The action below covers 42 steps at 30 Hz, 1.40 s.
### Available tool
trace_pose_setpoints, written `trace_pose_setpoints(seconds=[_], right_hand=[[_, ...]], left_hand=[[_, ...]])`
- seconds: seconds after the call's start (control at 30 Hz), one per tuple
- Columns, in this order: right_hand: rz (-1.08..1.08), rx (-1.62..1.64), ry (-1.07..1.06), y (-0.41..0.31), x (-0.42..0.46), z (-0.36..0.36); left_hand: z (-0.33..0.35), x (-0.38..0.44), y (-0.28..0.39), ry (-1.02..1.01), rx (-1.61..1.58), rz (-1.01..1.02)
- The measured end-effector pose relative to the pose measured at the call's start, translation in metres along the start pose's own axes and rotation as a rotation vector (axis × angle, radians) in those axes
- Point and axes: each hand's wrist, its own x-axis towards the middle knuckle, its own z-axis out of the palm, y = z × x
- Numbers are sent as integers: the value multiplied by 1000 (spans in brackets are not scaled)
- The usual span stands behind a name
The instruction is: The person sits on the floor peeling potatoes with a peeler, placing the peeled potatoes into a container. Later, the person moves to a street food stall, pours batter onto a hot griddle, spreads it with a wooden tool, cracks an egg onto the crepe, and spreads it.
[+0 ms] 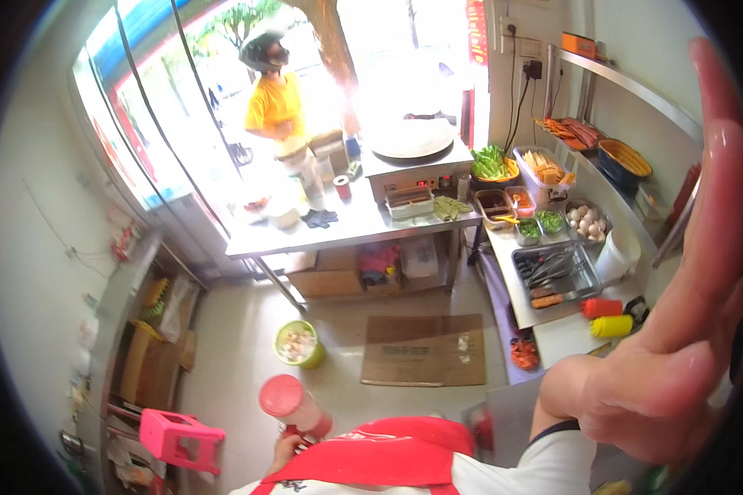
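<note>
My left hand (286,450) grips the handle of a clear plastic jug (309,413) with a red lid, held beside my red apron (378,448). My right hand (662,377) is raised close to the camera at the right, index finger pointing up. Nothing shows in it; its other fingers are partly hidden. Behind it, on the side counter, lie a red squeeze bottle (602,307) and a yellow squeeze bottle (612,326). A steel tray (588,291) there holds utensils, one with an orange handle.
A steel table (347,235) carries a round griddle (412,139). Lettuce (490,163) and a bowl of eggs (587,223) stand on the side counter. On the floor are a green bin (300,343), flattened cardboard (424,351) and a pink stool (182,439). A helmeted person (275,105) stands outside.
</note>
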Motion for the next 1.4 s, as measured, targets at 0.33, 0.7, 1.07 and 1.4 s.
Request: trace_pose_setpoints(seconds=[0.33,0.7,1.07,1.4], right_hand=[[65,8,4,116,33,-263],[1151,-498,1419,361,-236,-553],[1089,75,1978,507,-324,-714],[972,65,2159,547,-318,-740]], left_hand=[[172,117,158,107,-57,120],[304,346,396,-125,-12,242],[402,479,447,88,-6,334],[425,512,414,380,130,624]])
